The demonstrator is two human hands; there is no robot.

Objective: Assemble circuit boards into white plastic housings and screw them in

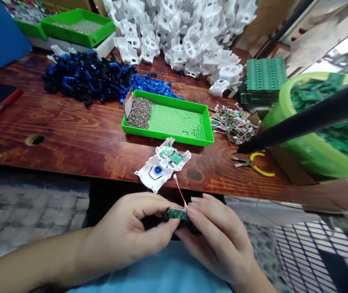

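Observation:
Both hands meet below the table's front edge. My left hand and my right hand pinch a small green circuit board with a black part under it. A red and white wire rises from the board. Just beyond, on the table edge, lies a white plastic shell with a green board and a blue round part set in it.
A green tray holds a heap of small screws. Blue and black parts, white shells, stacked green boards, wired parts, yellow-handled pliers and a green tub crowd the wooden table.

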